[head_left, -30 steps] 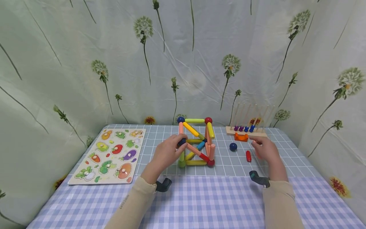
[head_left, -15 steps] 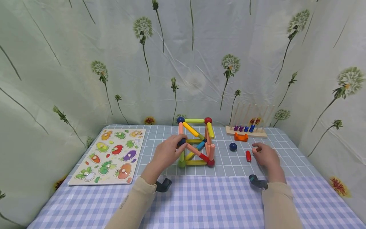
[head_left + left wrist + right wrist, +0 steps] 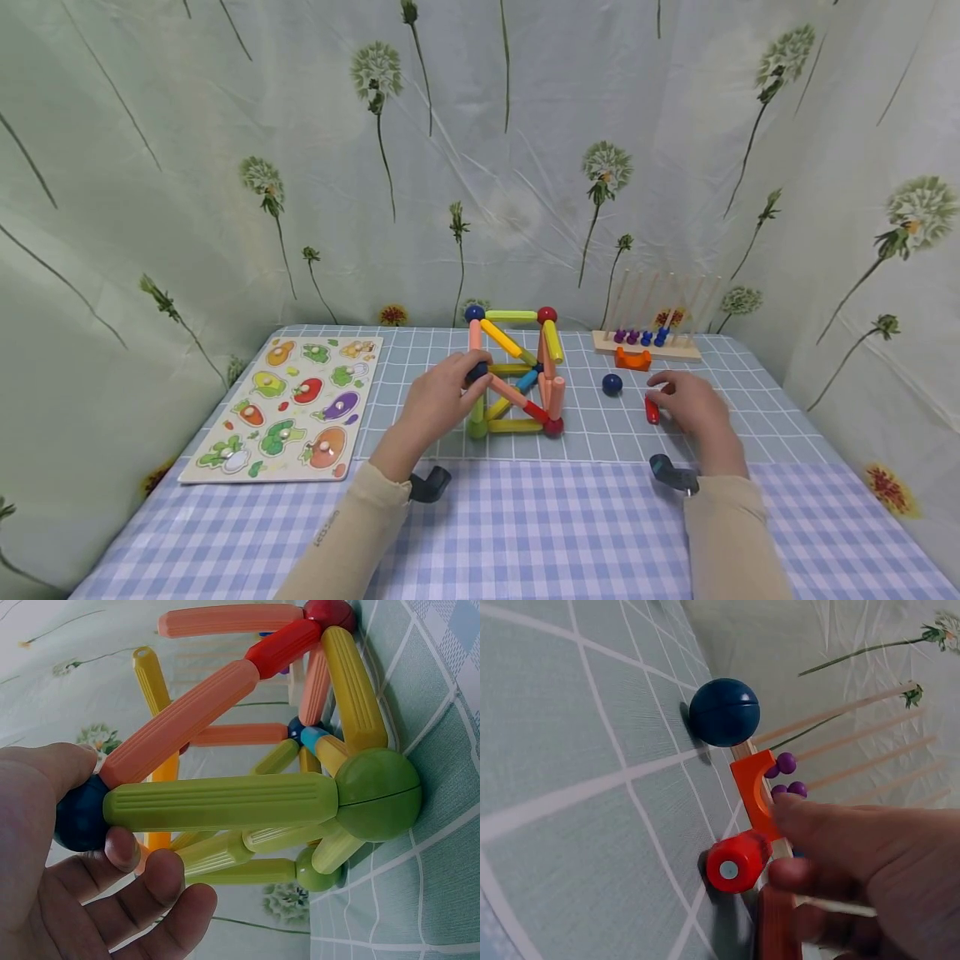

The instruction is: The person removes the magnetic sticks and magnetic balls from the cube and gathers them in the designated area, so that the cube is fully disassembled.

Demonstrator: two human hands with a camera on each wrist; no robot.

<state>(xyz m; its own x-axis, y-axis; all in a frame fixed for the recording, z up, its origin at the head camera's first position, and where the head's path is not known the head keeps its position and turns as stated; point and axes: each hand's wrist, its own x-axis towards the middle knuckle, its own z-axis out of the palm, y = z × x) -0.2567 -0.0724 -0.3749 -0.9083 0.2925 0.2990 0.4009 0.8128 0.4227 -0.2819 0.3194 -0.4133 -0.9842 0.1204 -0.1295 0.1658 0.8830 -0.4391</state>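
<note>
A frame of coloured magnetic sticks (image 3: 514,426) and balls stands mid-table. My left hand (image 3: 442,396) pinches the dark blue ball (image 3: 81,814) at its upper near-left corner, between thumb and fingers. A green stick (image 3: 225,802) and a salmon stick (image 3: 180,724) meet that ball; a green ball (image 3: 379,795) lies at the green stick's foot. My right hand (image 3: 693,404) hovers at the short red stick (image 3: 739,862), fingertips right beside it and curled around nothing. A reddish stick (image 3: 776,922) lies partly hidden under those fingers.
A loose blue ball (image 3: 612,384) and an orange arch-shaped piece (image 3: 633,360) lie right of the frame. Behind them stands a wooden peg rack (image 3: 686,351) with purple and blue beads. A vegetable puzzle board (image 3: 281,408) covers the left side. A floral curtain (image 3: 510,167) hangs behind.
My right hand has moved back from beside the orange piece, then left toward the red stick, which it now partly covers. My left hand stays on the blue ball; the frame has not moved.
</note>
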